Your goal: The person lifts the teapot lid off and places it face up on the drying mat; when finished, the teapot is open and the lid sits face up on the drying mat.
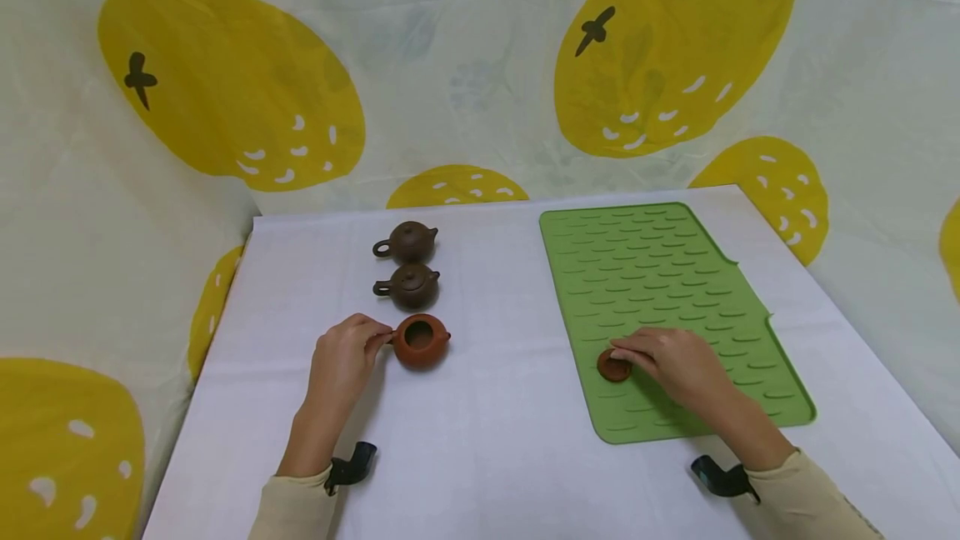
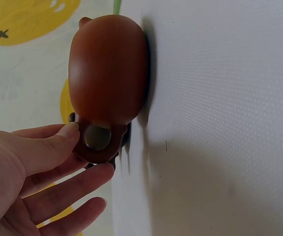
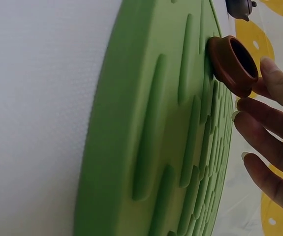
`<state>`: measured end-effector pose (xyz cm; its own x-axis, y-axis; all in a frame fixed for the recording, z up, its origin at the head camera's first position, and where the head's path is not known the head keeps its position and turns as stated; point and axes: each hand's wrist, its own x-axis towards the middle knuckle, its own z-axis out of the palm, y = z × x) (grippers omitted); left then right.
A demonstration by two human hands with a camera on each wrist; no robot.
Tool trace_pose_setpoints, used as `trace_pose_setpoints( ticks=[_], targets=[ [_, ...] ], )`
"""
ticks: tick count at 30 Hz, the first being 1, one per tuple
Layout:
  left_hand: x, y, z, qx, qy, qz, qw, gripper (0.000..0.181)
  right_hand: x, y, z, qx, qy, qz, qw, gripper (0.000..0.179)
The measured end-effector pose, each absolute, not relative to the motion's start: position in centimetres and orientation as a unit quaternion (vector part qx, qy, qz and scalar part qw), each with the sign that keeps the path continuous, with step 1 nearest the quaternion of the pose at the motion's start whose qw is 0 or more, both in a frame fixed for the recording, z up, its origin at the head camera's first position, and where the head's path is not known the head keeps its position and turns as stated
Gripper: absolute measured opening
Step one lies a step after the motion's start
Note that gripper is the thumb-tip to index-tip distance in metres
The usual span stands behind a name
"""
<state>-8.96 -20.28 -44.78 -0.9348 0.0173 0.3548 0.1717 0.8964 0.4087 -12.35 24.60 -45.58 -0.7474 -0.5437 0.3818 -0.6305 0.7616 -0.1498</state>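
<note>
A reddish-brown clay teapot stands lidless on the white table, its round opening facing up. My left hand pinches its loop handle between thumb and fingers, and the spout points right. Over the near left part of the green mat, my right hand pinches the edge of a matching teapot lid. The right wrist view shows this lid tilted, its hollow underside turned toward the fingers and its lower side close against the mat.
Two dark brown teapots with lids on stand in a row behind the reddish one, handles to the left. The mat is covered in raised ridges. A cloth printed with yellow fruit hangs behind the table.
</note>
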Motion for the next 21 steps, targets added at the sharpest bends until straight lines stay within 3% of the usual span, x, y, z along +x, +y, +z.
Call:
trace_pose_setpoints(
  ticks=[5, 14, 21],
  targets=[
    [-8.9, -20.2, -44.7, -0.039, -0.963, -0.214, 0.161, 0.012, -12.6, 24.5, -45.1, 0.313, -0.928, 0.139, 0.149, 0.022],
    [-9.0, -20.2, -44.0, -0.037, -0.971, -0.192, 0.139, 0.012, -13.4, 23.6, -43.6, 0.299, -0.939, 0.112, 0.126, 0.054],
    [-9.3, -20.6, -43.3, -0.044, -0.975, -0.169, 0.136, 0.016, -15.2, 20.4, -41.5, 0.364, -0.916, 0.091, 0.139, 0.06]
  ],
)
